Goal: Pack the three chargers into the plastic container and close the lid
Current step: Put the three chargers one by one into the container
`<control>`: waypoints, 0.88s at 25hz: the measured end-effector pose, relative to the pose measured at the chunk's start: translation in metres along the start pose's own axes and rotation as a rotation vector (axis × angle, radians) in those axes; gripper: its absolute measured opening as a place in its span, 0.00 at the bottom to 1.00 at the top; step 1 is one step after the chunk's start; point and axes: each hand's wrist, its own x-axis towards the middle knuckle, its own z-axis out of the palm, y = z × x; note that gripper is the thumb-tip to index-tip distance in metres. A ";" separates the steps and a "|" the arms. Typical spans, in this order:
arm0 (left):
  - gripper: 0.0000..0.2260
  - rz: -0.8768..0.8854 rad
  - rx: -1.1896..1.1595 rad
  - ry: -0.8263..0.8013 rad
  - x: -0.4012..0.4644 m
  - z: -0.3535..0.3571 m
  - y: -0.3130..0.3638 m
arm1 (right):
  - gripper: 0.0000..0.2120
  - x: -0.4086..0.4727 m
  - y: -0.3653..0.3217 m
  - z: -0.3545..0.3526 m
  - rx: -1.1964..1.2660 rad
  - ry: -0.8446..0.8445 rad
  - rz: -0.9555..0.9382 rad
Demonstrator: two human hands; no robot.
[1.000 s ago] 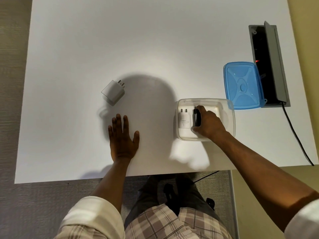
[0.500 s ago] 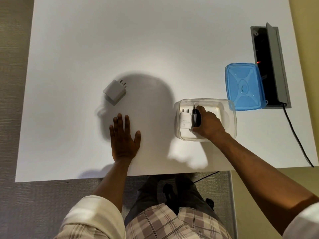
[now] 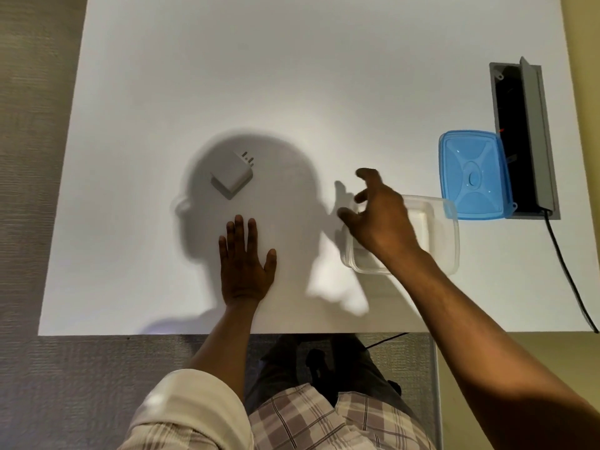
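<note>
Right hand above left end of plastic container, fingers spread, holding nothing; likely turning toward white charger lying loose on surface. Left hand flat, empty (bracing). Blue lid parked off, just beyond container. Half a second earlier: right hand down inside, gripping black charger; contents now hidden.

White charger, lidless container, blue lid

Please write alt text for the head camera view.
A right hand, fingers spread and empty, hovers over a clear plastic container on a white table. The left hand lies flat near a white charger; a blue lid sits beyond.
</note>
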 end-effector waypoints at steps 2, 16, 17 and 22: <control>0.35 -0.004 0.002 0.001 0.000 0.000 0.000 | 0.33 0.011 -0.030 0.029 0.008 -0.101 -0.042; 0.34 -0.020 0.035 -0.124 0.002 -0.011 0.005 | 0.43 0.082 -0.138 0.178 -0.166 -0.224 0.000; 0.34 -0.020 0.035 -0.129 0.001 -0.013 0.006 | 0.43 0.082 -0.140 0.183 -0.189 -0.224 -0.013; 0.34 -0.031 0.011 -0.108 0.003 -0.018 0.007 | 0.38 0.090 -0.140 0.187 -0.272 -0.244 -0.130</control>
